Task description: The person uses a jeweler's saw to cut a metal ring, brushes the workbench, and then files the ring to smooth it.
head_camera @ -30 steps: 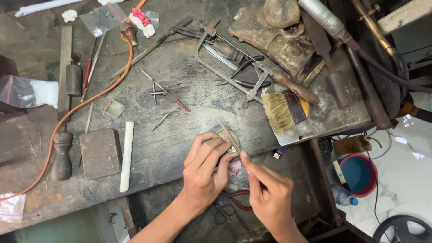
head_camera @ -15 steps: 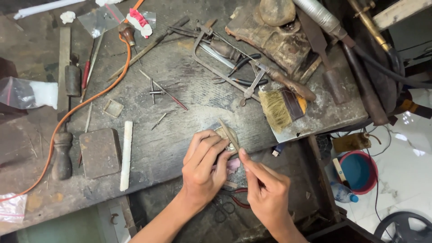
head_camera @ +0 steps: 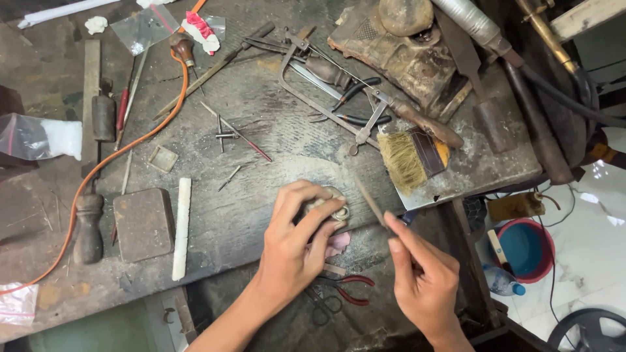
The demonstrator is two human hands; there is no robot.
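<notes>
1. The left hand (head_camera: pixel 297 244) curls over a small grey metal ring-shaped piece (head_camera: pixel 338 212), with thumb and fingertips pinching it at the front edge of the worn, scratched wooden desk (head_camera: pixel 261 150). The fingers cover most of the piece, so its full shape is hard to make out.
2. The right hand (head_camera: pixel 424 277) pinches the lower end of a thin dark metal file (head_camera: pixel 370 201) between thumb and forefinger. The file slants up and to the left, and its tip sits just beside the metal piece; whether the two touch cannot be told.
3. A scrap of pink cloth (head_camera: pixel 338 244) shows under the left hand's fingers, mostly hidden.
4. Below the hands, on a darker lower ledge, lie red-handled pliers (head_camera: pixel 349 287) and dark scissors (head_camera: pixel 323 306), both partly covered by the left wrist.
5. On the desk behind the hands are a straw-bristled brush with a dark band (head_camera: pixel 411 156), a metal-framed saw with a wooden handle (head_camera: pixel 339 98), and black-handled pliers (head_camera: pixel 355 104) lying under the saw frame.
6. To the left lie a white stick (head_camera: pixel 180 228), a flat square brown block (head_camera: pixel 143 223), a dark wooden-handled tool (head_camera: pixel 88 228) and an orange cord (head_camera: pixel 150 130) that curves across the desk and runs out of view at the lower left.
7. At the right, beyond the desk's edge, a red bowl with a blue inside (head_camera: pixel 528 251) stands on the pale floor, and a dark wheel-shaped object (head_camera: pixel 590 332) is cut off by the corner.
</notes>
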